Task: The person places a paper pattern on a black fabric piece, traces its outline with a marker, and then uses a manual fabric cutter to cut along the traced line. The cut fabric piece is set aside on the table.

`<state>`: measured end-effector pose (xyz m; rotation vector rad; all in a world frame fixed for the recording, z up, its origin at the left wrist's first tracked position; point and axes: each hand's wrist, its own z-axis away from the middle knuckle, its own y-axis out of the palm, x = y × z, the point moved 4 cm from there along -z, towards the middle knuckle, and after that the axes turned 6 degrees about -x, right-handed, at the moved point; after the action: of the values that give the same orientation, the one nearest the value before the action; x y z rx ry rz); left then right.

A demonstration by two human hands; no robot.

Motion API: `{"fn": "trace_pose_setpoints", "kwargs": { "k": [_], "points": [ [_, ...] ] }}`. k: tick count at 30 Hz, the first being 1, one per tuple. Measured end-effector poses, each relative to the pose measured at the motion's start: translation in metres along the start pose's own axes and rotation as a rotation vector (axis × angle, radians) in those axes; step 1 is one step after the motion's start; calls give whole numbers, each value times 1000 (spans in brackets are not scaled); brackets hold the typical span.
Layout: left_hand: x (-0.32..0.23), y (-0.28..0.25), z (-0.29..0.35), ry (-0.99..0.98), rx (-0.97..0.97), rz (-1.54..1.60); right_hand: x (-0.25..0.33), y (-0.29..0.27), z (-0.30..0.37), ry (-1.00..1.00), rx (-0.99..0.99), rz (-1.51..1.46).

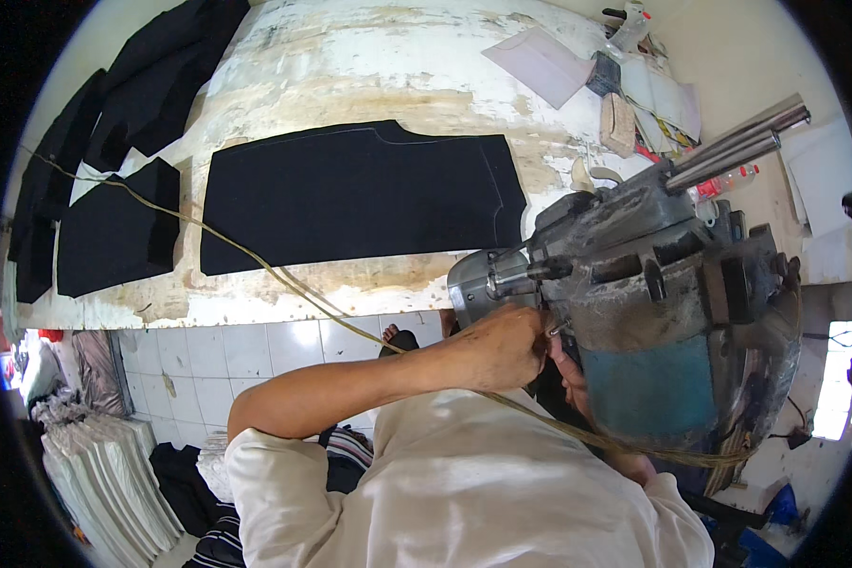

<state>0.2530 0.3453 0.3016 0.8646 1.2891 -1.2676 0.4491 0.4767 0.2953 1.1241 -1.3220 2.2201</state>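
A heavy grey and teal electric cloth-cutting machine [644,379] with a motor body stands at the right, tilted close against my body. My left hand [504,348] reaches across to its near left side, fingers curled in; what they grip is hidden. Beside it, my right hand [570,377] comes up along the motor housing, its fingers bent together by a small metal part [564,330]. The machine hides most of that hand. A yellowish power cord [256,256] runs over the table, behind my left forearm and across my shirt to the machine.
On the worn white table [350,62] lies a thick black fabric stack [350,204] with chalk lines. More cut black stacks [118,227] sit at the left. Papers [540,66], a sponge-like block [617,123] and bottles crowd the far right. Bundled white fabric [114,473] stands on the tiled floor.
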Motion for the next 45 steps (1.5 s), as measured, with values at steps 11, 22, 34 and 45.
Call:
{"fn": "trace_pose_setpoints", "kwargs": {
  "k": [11, 22, 34, 45],
  "points": [
    [-65, -126, -75, -31, -57, 197, 1, -3, 8, 35, -98, -12],
    [-127, -138, -88, 520, -386, -19, 2, 8, 6, 75, -131, -20],
    [-125, -124, -110, 734, -830, -268, 3, 38, -18, 59, -104, -23],
    [-106, -116, -124, 826, -788, -543, 1, 54, -23, 83, -53, -19]
  ]
}}
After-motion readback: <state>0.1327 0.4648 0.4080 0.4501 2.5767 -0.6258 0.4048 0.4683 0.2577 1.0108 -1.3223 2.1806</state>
